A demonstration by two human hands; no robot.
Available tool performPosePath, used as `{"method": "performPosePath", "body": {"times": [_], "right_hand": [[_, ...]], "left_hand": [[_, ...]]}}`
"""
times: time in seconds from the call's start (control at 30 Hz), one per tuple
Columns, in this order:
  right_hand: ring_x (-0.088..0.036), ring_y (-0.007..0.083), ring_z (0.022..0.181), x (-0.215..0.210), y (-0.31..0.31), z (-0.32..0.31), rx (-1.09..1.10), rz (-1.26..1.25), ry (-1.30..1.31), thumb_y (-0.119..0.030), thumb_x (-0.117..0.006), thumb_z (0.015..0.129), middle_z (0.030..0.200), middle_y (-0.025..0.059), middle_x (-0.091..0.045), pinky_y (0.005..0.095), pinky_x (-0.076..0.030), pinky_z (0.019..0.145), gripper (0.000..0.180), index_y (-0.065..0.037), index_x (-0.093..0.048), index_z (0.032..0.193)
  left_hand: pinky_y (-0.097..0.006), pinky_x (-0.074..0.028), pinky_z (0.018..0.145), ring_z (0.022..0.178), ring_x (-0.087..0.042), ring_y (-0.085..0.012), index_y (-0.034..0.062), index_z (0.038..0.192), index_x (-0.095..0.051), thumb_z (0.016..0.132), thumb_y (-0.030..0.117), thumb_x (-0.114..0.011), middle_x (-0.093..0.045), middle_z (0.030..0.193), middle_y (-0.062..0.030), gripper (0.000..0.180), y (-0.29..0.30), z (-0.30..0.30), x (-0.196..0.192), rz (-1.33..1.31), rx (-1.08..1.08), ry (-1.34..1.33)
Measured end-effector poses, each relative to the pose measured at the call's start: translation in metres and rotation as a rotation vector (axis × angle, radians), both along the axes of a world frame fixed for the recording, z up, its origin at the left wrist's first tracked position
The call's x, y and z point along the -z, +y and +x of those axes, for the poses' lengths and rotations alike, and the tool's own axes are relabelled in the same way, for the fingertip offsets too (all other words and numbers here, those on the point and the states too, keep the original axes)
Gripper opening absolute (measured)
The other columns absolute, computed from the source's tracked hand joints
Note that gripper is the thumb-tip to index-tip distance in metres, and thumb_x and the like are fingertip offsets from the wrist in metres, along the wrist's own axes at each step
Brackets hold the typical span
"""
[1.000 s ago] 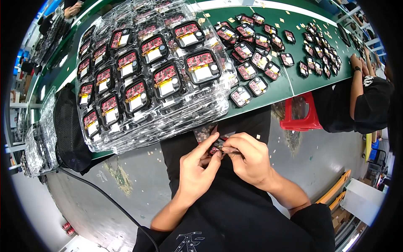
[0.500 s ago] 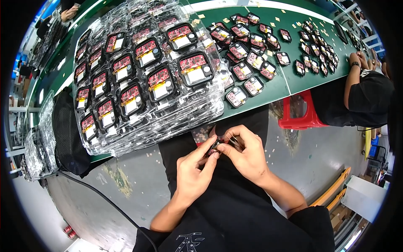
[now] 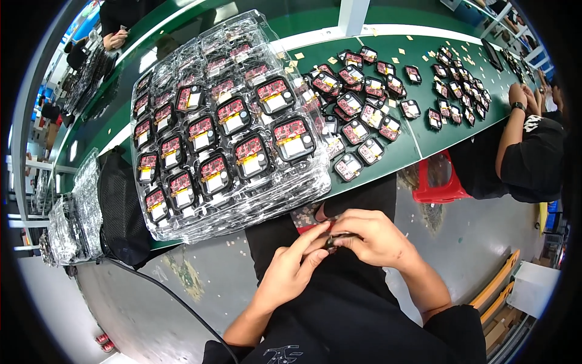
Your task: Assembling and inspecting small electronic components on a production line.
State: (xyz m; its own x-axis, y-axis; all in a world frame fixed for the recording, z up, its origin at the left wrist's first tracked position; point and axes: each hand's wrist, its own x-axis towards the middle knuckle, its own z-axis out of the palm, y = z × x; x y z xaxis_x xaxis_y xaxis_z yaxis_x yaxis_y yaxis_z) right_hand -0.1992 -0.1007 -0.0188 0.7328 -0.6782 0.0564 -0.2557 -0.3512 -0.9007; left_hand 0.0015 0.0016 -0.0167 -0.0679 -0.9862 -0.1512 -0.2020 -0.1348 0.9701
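Two bare hands meet over the person's lap, just off the near edge of the long green bench (image 3: 388, 161), with one small, dark piece (image 3: 330, 244) between them. It lies right of the left hand (image 3: 291, 267) and left of the right hand (image 3: 376, 236), seemingly about as near to one as to the other. The left fingers are closed on it, thumb near, forefinger far. The right thumb and forefinger are pinched on a thin, dark sliver (image 3: 345, 235); whether that belongs to the same piece I cannot tell. Fingers cover most of the piece, so its long axis is unclear.

Far and left stands one stack of clear, moulded plastic trays (image 3: 291, 193). About fourteen rounded, black-framed units with red circuit boards (image 3: 294, 138) show plainly on top. To the right, two loose groups of similar units (image 3: 348, 167) lie on the bench, overlapping too much to count exactly. One black mesh bag (image 3: 124, 206) sits left of the stack; one red plastic stool (image 3: 445, 189) stands right.
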Motion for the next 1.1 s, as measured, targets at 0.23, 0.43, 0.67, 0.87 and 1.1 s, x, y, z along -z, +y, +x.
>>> {"method": "performPosePath", "body": {"times": [0.23,0.43,0.67,0.87,1.1], "right_hand": [[-0.072,0.0301,0.084,-0.019,-0.005,-0.001,-0.112,0.24,-0.04,-0.006,-0.08,0.087,0.097,0.0129,-0.072,0.039,-0.057,0.073,0.027,-0.001,-0.065,0.109],[-0.059,0.0188,0.082,-0.024,0.004,0.005,0.185,0.158,-0.095,-0.007,-0.079,0.091,0.102,0.0089,-0.056,0.0349,-0.052,0.074,0.03,-0.002,-0.062,0.116],[-0.066,0.0254,0.071,-0.008,0.018,-0.002,0.24,-0.479,-0.006,-0.007,-0.083,0.083,0.095,0.0102,-0.066,0.0363,-0.056,0.063,0.031,-0.001,-0.071,0.111],[-0.064,0.0192,0.066,-0.005,0.016,0.0,0.269,-0.732,0.021,-0.009,-0.086,0.076,0.091,0.0069,-0.069,0.0307,-0.051,0.056,0.028,-0.002,-0.075,0.101],[-0.065,0.0194,0.065,-0.004,0.018,0.001,0.274,-0.717,0.015,-0.007,-0.084,0.078,0.088,0.0071,-0.069,0.031,-0.052,0.056,0.023,-0.002,-0.075,0.099]], "left_hand": [[-0.036,-0.062,0.087,0.113,-0.066,-0.0208,0.0022,0.159,-0.032,0.1,-0.004,-0.065,-0.062,0.136,-0.0193,0.068,-0.004,0.02,0.012,0.367,0.162,0.806],[-0.043,-0.064,0.089,0.118,-0.066,-0.0268,-0.0045,0.151,-0.042,0.095,0.004,-0.074,-0.061,0.137,-0.0214,0.066,-0.002,0.008,0.029,0.205,-0.021,0.941],[-0.047,-0.061,0.1,0.122,-0.067,-0.0316,-0.0035,0.141,-0.052,0.092,0.014,-0.081,-0.06,0.138,-0.0234,0.06,-0.002,-0.003,0.032,0.041,-0.289,0.96],[-0.041,-0.053,0.107,0.128,-0.061,-0.0295,-0.0066,0.141,-0.054,0.088,-0.001,-0.08,-0.059,0.14,-0.0227,0.058,0.0,-0.002,0.03,0.029,-0.266,1.009],[-0.039,-0.052,0.107,0.128,-0.061,-0.0298,-0.0101,0.141,-0.054,0.089,-0.001,-0.08,-0.059,0.14,-0.0224,0.059,0.001,-0.004,0.025,0.041,-0.261,0.956]]}}
